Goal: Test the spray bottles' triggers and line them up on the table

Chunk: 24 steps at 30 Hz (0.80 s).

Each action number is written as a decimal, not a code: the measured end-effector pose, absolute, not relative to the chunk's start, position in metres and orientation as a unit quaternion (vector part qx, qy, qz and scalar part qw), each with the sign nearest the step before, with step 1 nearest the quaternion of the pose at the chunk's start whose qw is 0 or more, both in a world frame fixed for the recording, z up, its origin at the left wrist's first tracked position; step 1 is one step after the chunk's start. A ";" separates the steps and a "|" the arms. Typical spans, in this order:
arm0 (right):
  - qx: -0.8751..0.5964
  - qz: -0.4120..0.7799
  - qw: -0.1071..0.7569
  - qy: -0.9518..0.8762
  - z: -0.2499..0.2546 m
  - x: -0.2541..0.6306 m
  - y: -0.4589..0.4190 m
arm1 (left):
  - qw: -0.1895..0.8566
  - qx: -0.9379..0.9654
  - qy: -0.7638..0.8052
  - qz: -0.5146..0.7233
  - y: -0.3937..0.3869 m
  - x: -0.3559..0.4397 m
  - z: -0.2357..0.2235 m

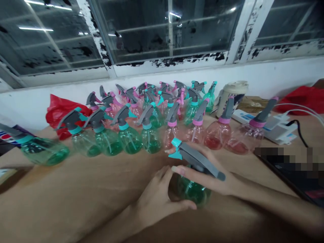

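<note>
the green spray bottle [194,190] is at the near side of the worktop [101,189], with both hands on it: the left hand [157,199] curls around its body, while the right hand [212,168] grips it at the neck, under the gray trigger head [199,158]. beyond that bottle, a front row of 4 green bottles [130,140] and 4 pink bottles [214,136] stands, more behind them. the phone [286,172] lies to its right, the paper cup [231,98] farther back.

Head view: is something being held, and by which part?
The green spray bottle: right hand around its neck, under the sprayer; left hand cupping its lower body.
</note>
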State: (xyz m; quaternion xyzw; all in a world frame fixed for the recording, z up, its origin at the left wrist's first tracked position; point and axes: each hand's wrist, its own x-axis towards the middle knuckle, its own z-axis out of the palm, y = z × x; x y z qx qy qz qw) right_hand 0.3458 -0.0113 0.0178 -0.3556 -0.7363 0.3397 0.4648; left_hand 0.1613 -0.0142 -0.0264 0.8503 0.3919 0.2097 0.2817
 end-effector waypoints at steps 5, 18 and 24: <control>-0.355 0.308 0.481 -0.740 0.015 0.337 -0.006 | 0.199 0.912 0.263 0.245 0.013 0.142 -0.045; -0.351 0.321 0.475 -0.741 0.010 0.337 0.003 | 0.158 0.930 0.255 0.214 0.033 0.127 -0.051; -0.357 0.328 0.450 -0.750 0.013 0.337 0.001 | 0.153 0.931 0.260 0.205 0.033 0.126 -0.053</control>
